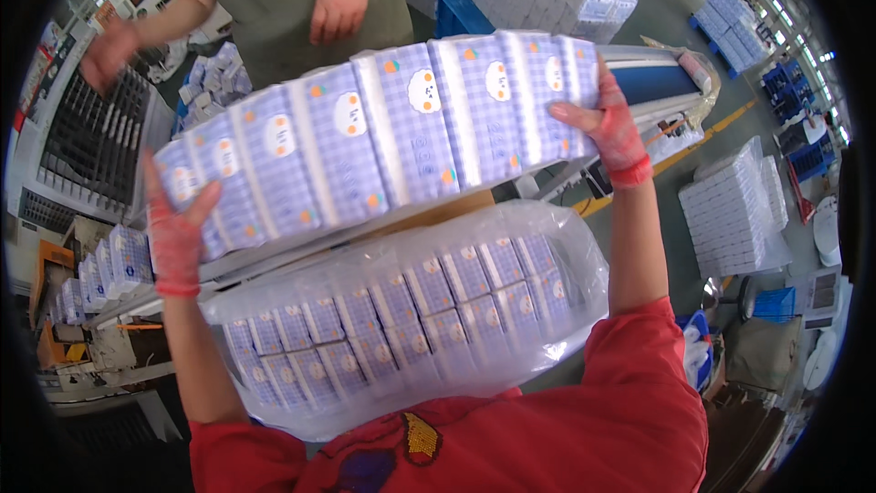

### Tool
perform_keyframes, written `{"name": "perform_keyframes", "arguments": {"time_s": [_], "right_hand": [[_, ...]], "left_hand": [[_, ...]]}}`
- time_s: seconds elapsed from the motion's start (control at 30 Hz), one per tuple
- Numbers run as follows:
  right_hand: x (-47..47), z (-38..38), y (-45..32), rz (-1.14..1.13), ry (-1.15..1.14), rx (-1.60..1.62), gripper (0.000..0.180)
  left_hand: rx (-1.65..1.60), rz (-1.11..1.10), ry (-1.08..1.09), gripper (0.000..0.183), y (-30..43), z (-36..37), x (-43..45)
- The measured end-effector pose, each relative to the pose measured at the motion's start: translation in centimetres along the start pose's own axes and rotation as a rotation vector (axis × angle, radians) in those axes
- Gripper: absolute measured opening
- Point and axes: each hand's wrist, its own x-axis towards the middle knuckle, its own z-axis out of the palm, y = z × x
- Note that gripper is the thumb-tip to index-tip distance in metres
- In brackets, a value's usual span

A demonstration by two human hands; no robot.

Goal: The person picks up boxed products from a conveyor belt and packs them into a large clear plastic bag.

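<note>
A long row of purple-checked soft packs [345,137], likely tissue packs with a white cartoon face, is held up between my two hands. My left hand [176,239], in a red fingerless glove, presses the row's left end. At the right end my right hand [612,127], gloved alike, grips the last pack with the thumb on its front. Below the row, nearer my body, an open clear plastic bag [568,226] holds similar packs [404,315] in two visible rows. How deep they go is hidden.
Across from me stands a person in a grey-green apron [274,7]. A conveyor [650,85] runs behind the row. More packs [130,257] line up at left, and loose packs [215,79] fill a blue container. Wrapped stacks [729,212] stand on the floor at right.
</note>
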Motion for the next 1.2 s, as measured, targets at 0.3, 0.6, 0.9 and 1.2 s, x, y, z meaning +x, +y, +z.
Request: {"name": "perform_keyframes", "arguments": {"time_s": [0.3, 0.6, 0.9, 1.2], "right_hand": [[-21.8, 0.6, 2.8, 0.441, 0.061, -0.177, 0.09], [-25.5, -4.0, 4.7, 0.098, 0.164, -1.358, 0.062], [-26.9, -3.7, 4.7, 1.077, 0.104, -0.099, 0.035], [-20.5, 2.0, -6.0, 0.664, -0.201, -1.894, 0.021]], "left_hand": [[0.437, -0.161, -0.178, 0.091, -4.1, -2.5, -23.6], [-0.093, -0.583, -0.218, 0.072, -11.9, -7.1, -29.8], [1.087, -0.554, -1.071, 0.063, -6.8, -7.7, -24.4], [1.107, -0.265, -1.5, 0.066, -4.6, -10.4, -23.2]]}}
